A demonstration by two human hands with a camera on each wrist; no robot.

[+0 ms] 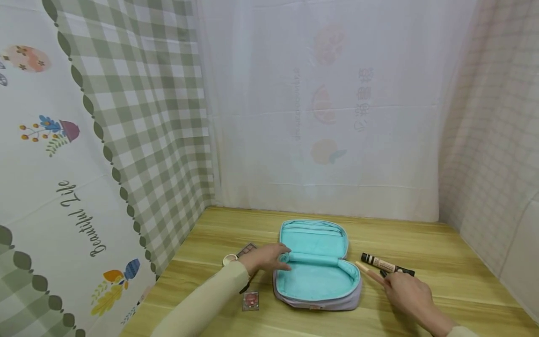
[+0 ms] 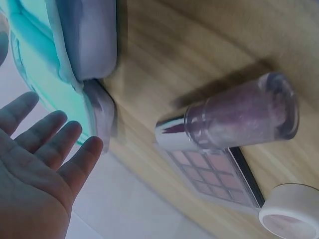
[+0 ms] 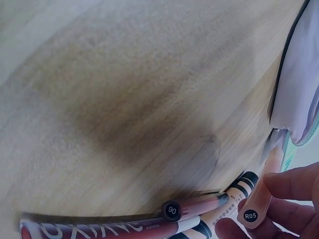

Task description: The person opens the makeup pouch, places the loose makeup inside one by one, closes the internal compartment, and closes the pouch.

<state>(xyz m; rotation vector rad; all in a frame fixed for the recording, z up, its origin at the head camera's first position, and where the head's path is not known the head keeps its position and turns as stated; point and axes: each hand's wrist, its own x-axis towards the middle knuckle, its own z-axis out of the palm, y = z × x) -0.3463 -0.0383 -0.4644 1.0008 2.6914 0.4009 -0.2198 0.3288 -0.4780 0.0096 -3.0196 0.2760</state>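
Observation:
An unzipped cosmetic pouch (image 1: 316,283) with a turquoise lining and lavender outside lies open on the table. My left hand (image 1: 267,257) is at its left side by the fold, fingers spread and loosely bent over the edge; in the left wrist view the palm (image 2: 30,184) holds nothing. To the right of the pouch, my right hand (image 1: 406,292) pinches a slim peach-pink lip gloss tube (image 1: 375,275), whose end reads R05 (image 3: 250,215) in the right wrist view. Its far tip points toward the pouch.
A black-and-beige tube (image 1: 385,264), a tube marked 90 (image 3: 199,205) and a dark red lettered tube (image 3: 109,228) lie by my right hand. Left of the pouch are an eyeshadow palette (image 2: 212,177), a purple glittery bottle (image 2: 239,112), a round white jar (image 2: 291,211) and a small red square case (image 1: 251,300).

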